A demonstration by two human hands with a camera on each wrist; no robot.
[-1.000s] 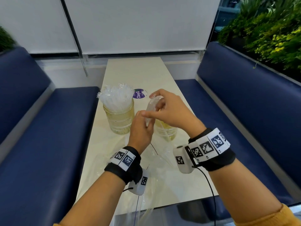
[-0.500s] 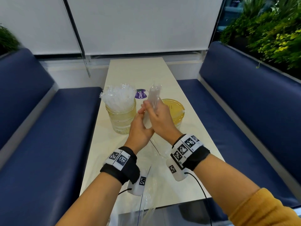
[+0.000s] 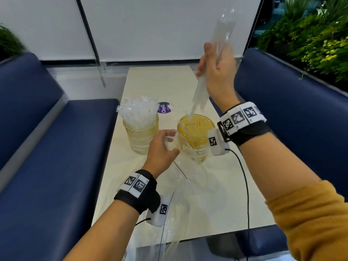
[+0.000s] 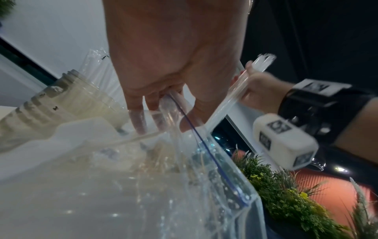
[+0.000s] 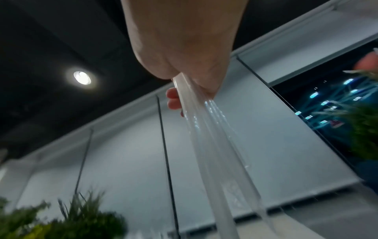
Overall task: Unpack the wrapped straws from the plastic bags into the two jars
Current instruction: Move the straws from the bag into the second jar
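- The bag (image 3: 180, 196) lies flat on the table (image 3: 222, 210), on the near side of the right jar (image 3: 195, 136); its near end hangs over the table edge, and its far end with the blue zip line is lifted up.
- The left hand (image 3: 162, 147) is just beside the right jar, on its left. Its fingers (image 4: 141, 119) are curled and pinch the open mouth of the bag; the thumb is on one side of the plastic and the fingers are on the other side.
- The right jar is yellowish and open. The lower tips of the straws (image 3: 201, 93) reach into its mouth.
- The left jar (image 3: 140, 132) stands left of the right jar, a little apart from it, and is already full of wrapped straws that stick out at the top.
- A purple sticker (image 3: 163, 108) is on the table behind the two jars.
- The right hand (image 3: 216, 72) is raised high above the right jar. It clenches a thin bundle of the straws about in the middle: the fingers (image 5: 172, 98) wrap one side and the thumb presses the other. The bundle is tilted, with the top ends above the hand.
- Half a second ago both hands were together in front of the jars and the bundle was low between them. Now the right hand has gone up with the straws, and the left hand stays low with the bag.
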